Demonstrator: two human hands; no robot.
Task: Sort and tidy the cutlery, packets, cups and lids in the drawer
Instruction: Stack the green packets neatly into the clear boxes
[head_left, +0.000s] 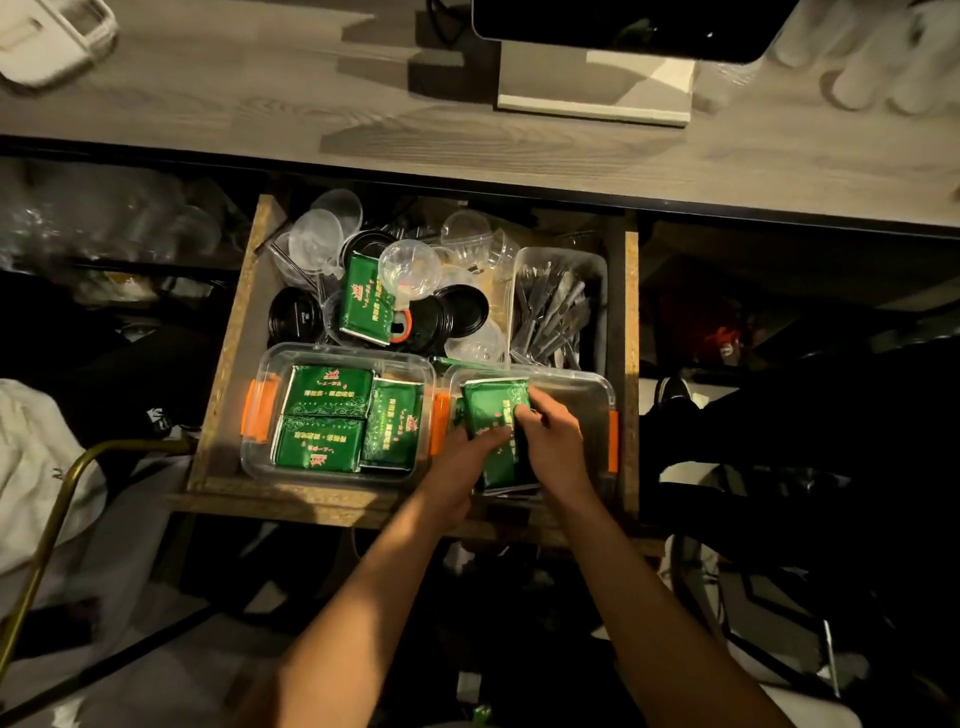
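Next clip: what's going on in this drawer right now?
A person is sorting an open drawer. Both hands, the left hand and the right hand, hold a stack of green packets over the right clear box. The left clear box already holds green packets. Behind lie jumbled clear cups, black lids, a loose packet and a cutlery tray.

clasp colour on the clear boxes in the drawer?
Orange clasps on both clear boxes; head view shows them clearly.

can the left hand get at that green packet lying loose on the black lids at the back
Probably not right now: the left hand and right hand both hold a stack of packets. The loose green packet itself lies on top, uncovered.
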